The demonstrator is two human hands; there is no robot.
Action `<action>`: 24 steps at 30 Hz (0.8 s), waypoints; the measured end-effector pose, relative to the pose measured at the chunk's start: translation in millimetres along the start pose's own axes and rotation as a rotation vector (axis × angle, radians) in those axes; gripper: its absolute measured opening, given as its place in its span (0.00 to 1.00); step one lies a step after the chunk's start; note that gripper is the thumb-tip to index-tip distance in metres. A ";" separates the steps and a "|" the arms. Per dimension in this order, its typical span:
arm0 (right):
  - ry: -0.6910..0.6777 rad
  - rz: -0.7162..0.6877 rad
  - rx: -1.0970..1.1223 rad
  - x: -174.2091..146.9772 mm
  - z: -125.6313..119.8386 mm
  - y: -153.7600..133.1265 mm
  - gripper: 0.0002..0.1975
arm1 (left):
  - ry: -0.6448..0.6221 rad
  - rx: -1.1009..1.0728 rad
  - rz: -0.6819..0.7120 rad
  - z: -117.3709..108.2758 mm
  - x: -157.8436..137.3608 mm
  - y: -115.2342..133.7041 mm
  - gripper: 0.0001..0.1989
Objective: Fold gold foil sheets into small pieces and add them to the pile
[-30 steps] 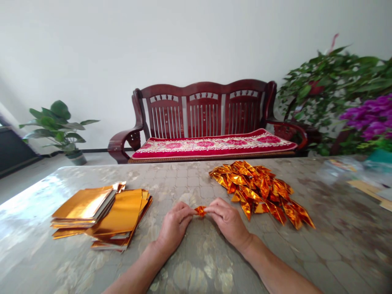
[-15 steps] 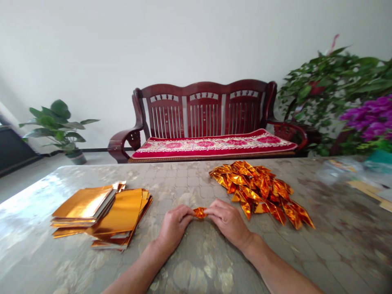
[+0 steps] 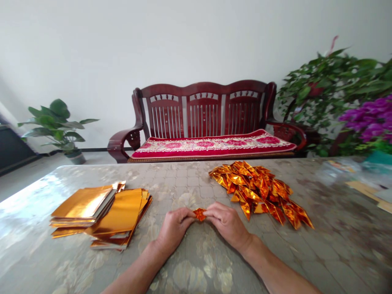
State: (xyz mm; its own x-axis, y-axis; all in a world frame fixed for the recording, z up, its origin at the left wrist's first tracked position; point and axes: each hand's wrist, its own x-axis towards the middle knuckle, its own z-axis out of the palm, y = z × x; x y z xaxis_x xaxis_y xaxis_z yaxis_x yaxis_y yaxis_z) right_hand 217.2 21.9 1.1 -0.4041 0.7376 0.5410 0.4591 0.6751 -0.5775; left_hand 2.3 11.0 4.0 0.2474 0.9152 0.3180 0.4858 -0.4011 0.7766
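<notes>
A small piece of folded gold foil paper [image 3: 200,214] is pinched between my two hands, just above or on the tabletop. My left hand [image 3: 175,223] grips its left end between thumb and fingers. On the other end, the thumb and fingers of my right hand [image 3: 228,223] are closed. Only the middle of the piece shows; both ends are hidden by fingertips. To the right lies a heap of folded gold foil ingots [image 3: 260,190], pointed at their ends. Stacks of flat gold foil sheets [image 3: 119,212] lie to the left.
The table [image 3: 183,265] has a patterned, glossy cover. Clear plastic bags [image 3: 339,169] and tan card pieces [image 3: 369,194] lie at the right. Beyond the table stands a dark red wooden bench [image 3: 203,110], with potted plants [image 3: 58,126] on either side.
Both hands keep their pinch on the folded foil paper. Its middle looks slightly taller and more opened out. The stacks and the heap stay put.
</notes>
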 end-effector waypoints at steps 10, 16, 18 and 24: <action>0.042 0.030 0.158 -1.0 7.8 -4.8 0.11 | 0.012 -0.067 -0.011 0.7 -4.7 0.9 0.09; 0.085 0.061 0.200 0.3 10.1 -12.1 0.09 | 0.071 -0.093 -0.054 5.8 -6.8 4.7 0.07; 0.091 0.078 0.203 0.5 10.0 -14.1 0.10 | 0.094 -0.101 -0.077 8.2 -7.8 6.7 0.06; 0.106 0.061 0.191 -1.3 10.0 -14.3 0.10 | 0.132 -0.146 -0.113 11.3 -9.3 7.7 0.05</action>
State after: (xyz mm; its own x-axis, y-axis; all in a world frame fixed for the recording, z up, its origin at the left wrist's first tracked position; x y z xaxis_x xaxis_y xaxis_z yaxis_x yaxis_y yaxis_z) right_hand 203.2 11.4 2.5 -0.2905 0.7781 0.5569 0.3178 0.6274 -0.7109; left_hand 13.1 -1.0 0.9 0.0822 0.9549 0.2854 0.3755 -0.2950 0.8786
